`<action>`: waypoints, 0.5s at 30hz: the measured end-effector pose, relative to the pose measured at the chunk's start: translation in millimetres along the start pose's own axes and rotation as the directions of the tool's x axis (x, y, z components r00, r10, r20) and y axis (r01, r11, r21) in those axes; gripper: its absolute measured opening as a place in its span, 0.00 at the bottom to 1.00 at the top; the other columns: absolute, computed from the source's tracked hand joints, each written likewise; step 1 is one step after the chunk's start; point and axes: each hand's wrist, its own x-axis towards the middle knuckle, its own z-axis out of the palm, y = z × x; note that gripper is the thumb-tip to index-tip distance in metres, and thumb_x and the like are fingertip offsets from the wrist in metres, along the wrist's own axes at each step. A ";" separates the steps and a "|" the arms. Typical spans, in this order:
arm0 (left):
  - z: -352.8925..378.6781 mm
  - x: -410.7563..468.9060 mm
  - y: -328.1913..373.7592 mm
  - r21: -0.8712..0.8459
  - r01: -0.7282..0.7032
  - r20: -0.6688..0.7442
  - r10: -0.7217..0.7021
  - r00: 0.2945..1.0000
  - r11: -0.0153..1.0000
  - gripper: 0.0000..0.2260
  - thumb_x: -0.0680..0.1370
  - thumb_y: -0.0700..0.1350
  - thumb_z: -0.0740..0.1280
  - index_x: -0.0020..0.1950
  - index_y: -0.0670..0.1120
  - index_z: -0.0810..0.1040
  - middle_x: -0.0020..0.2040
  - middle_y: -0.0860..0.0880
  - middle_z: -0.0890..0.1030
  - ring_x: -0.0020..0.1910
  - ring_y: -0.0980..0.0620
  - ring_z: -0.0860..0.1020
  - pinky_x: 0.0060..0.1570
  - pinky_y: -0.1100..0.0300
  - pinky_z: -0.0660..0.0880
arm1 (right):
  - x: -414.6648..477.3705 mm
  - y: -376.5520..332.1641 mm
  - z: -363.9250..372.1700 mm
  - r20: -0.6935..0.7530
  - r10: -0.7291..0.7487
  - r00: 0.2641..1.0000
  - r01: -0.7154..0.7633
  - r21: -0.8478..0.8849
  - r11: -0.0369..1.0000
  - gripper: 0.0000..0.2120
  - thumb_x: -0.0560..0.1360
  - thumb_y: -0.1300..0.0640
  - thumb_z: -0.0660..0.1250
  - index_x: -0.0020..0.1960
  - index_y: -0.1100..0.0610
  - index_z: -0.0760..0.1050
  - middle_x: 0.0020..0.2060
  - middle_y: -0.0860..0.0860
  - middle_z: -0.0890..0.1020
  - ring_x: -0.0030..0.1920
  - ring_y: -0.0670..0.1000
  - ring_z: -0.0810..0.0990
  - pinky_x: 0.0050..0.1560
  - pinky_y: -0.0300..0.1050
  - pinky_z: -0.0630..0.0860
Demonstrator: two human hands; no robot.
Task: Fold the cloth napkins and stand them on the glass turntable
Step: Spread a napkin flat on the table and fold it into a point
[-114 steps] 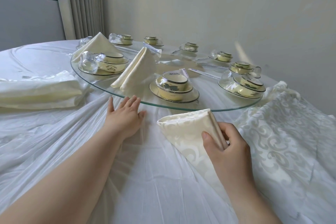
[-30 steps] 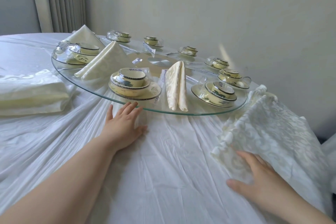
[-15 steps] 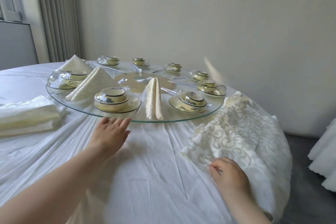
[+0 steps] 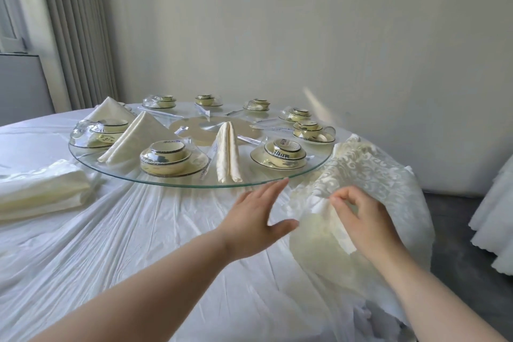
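Over at the right edge of the surface, a patterned napkin lies loose and unfolded. It is rumpled and spills over the edge, just beside the rim of the glass turntable. The right hand is on it, thumb and curled fingers pinching up a bit of its near-left border so the pale underside shows. The left hand holds nothing. Its fingers are straight and together, thumb out, hovering over the surface in front of the turntable's near rim. Its thumb tip comes right up to the napkin's border, though from where I stand I can't tell whether it touches.

As I judge it, the next move turns on this: the napkin lies to the right of the left hand, and its long run goes from the near edge toward the far right, alongside the turntable. The right hand has the cloth in its pinch. The left needs only a short reach rightward to catch the border beside it. Then the cloth could be drawn flat onto the surface for folding.

On the turntable three folded napkins stand. The nearest is by the front rim between wrapped place settings, and the other two are toward the left side. A stack of plain napkins waits near the left edge.
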 end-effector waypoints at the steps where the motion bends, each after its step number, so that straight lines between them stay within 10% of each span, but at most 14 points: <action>1: 3.5 3.7 9.2 -0.053 -0.006 -0.002 0.006 1.000 0.999 0.38 0.71 0.65 0.59 0.75 0.53 0.49 0.75 0.56 0.54 0.73 0.58 0.53 0.68 0.66 0.46 | 1.7 -6.7 -4.4 -0.008 -0.007 1.000 0.007 0.039 0.999 0.12 0.76 0.61 0.63 0.35 0.51 0.70 0.35 0.44 0.76 0.39 0.42 0.74 0.37 0.29 0.66; 5: 14.2 12.0 35.6 -0.206 -0.032 -0.119 0.007 0.993 0.978 0.38 0.63 0.69 0.56 0.69 0.53 0.68 0.66 0.56 0.71 0.65 0.60 0.66 0.65 0.62 0.58 | 10.4 -21.6 -11.9 -0.037 -0.032 0.999 0.037 0.116 0.993 0.14 0.76 0.62 0.61 0.34 0.49 0.68 0.31 0.43 0.74 0.34 0.40 0.72 0.37 0.27 0.67; 8: 11.9 13.8 34.7 -0.274 0.021 -0.297 -0.105 0.949 0.962 0.20 0.73 0.57 0.58 0.57 0.48 0.79 0.55 0.53 0.80 0.56 0.54 0.75 0.55 0.65 0.66 | 14.0 -27.3 -11.5 -0.064 -0.058 0.996 0.065 0.122 0.990 0.15 0.76 0.63 0.61 0.34 0.49 0.67 0.30 0.44 0.73 0.32 0.39 0.72 0.36 0.29 0.67; 11: 2.7 14.7 28.1 -0.529 0.094 -0.239 -0.254 0.937 0.843 0.07 0.78 0.41 0.63 0.47 0.44 0.80 0.42 0.50 0.80 0.43 0.57 0.75 0.43 0.67 0.68 | 15.0 -31.6 -10.1 -0.064 -0.093 0.994 0.097 0.070 0.993 0.16 0.77 0.62 0.61 0.33 0.48 0.65 0.28 0.44 0.70 0.31 0.37 0.71 0.35 0.31 0.66; 15: -20.1 8.8 16.8 -0.789 0.079 -0.153 -0.319 0.935 0.610 0.13 0.78 0.35 0.60 0.35 0.45 0.75 0.31 0.53 0.75 0.30 0.61 0.72 0.41 0.68 0.70 | 16.2 -42.1 -11.7 -0.054 -0.122 0.991 0.123 0.017 0.992 0.15 0.77 0.59 0.60 0.34 0.47 0.64 0.29 0.42 0.71 0.33 0.42 0.70 0.36 0.37 0.65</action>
